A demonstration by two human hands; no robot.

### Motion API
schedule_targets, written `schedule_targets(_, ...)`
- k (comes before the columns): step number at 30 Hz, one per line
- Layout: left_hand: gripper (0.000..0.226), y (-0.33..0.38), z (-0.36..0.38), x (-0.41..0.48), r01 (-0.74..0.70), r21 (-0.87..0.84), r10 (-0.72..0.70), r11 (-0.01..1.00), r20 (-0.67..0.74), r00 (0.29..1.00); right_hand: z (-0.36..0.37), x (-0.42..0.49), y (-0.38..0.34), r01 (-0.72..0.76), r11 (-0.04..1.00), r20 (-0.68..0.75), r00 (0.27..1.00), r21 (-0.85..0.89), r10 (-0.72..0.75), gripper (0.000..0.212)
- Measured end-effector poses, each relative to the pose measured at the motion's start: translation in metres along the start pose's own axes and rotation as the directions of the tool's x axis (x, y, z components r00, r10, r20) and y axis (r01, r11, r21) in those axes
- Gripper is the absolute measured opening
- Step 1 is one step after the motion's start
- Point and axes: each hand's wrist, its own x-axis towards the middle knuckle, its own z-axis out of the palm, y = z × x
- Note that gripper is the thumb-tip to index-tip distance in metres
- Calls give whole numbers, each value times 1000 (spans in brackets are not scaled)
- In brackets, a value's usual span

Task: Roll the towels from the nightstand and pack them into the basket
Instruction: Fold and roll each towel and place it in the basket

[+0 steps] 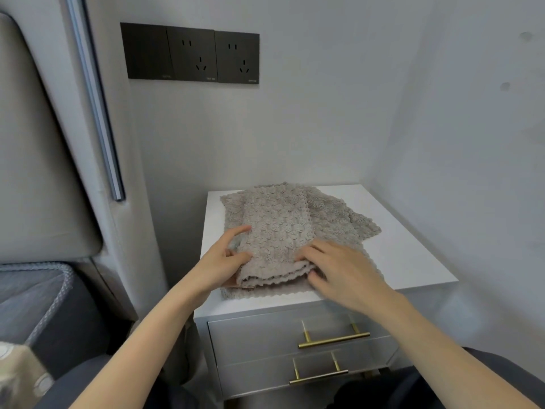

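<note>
Two bare forearms are reaching in from the bottom edge over a grey nightstand point(407, 255), passing above its two drawers with brass handles point(333, 339). The left hand point(224, 258) is gripping the near left edge of a folded beige towel point(277, 231), its fingers curling round the cloth. The right hand point(345, 273), slightly blurred, is lying on the towel's near right corner with fingers fairly straight and pressing down, the thumb sitting at the folded edge. The towel is resting on more beige towelling point(339, 219), which is spreading flat across the white top towards the back right. At lower left a grey, cord-edged shape point(35, 290) is showing; whether basket or bedding cannot be told. Behind, a padded headboard point(38, 143) is flanking the wall, where black sockets point(191, 54) are sitting in a row.
</note>
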Motion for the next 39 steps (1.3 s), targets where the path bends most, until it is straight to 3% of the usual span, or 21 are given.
schedule_targets(4,30,3,-2,-3,-47,-1,47,999,61,997,-9,1,5,-81,990,-30,996,115,85,31)
schedule_targets(9,53,9,-12,-9,-147,65,136,987,147,980,-16,-3,16,-178,934,8,983,309,185,27)
schedule_targets(12,57,3,-19,-13,-353,322,295,878,216,931,-18,-5,18,-143,885,32,989,444,143,14)
schedule_targets(15,50,-1,-11,-15,-424,408,400,808,147,905,-16,-3,18,-116,858,30,993,501,117,23)
schedule_targets(18,31,0,-7,-13,-465,494,516,735,38,856,-15,-3,17,-108,832,20,993,544,116,8)
schedule_targets(22,10,-1,-15,-12,-384,509,427,770,37,904,-19,-4,16,-129,825,49,991,550,122,18)
schedule_targets(26,60,-9,-16,-6,-299,534,344,791,17,939,-17,-3,18,-197,835,139,980,515,145,16)
schedule_targets(29,56,-9,-16,-3,-237,543,315,806,-53,948,-12,0,19,-249,838,146,968,485,204,29)
schedule_targets(33,49,-8,-11,1,-143,515,198,845,-53,979,0,6,24,-343,889,140,939,304,315,50)
schedule_targets(39,50,-17,-8,8,-6,586,132,810,-173,976,11,9,20,-447,887,121,893,115,434,44)
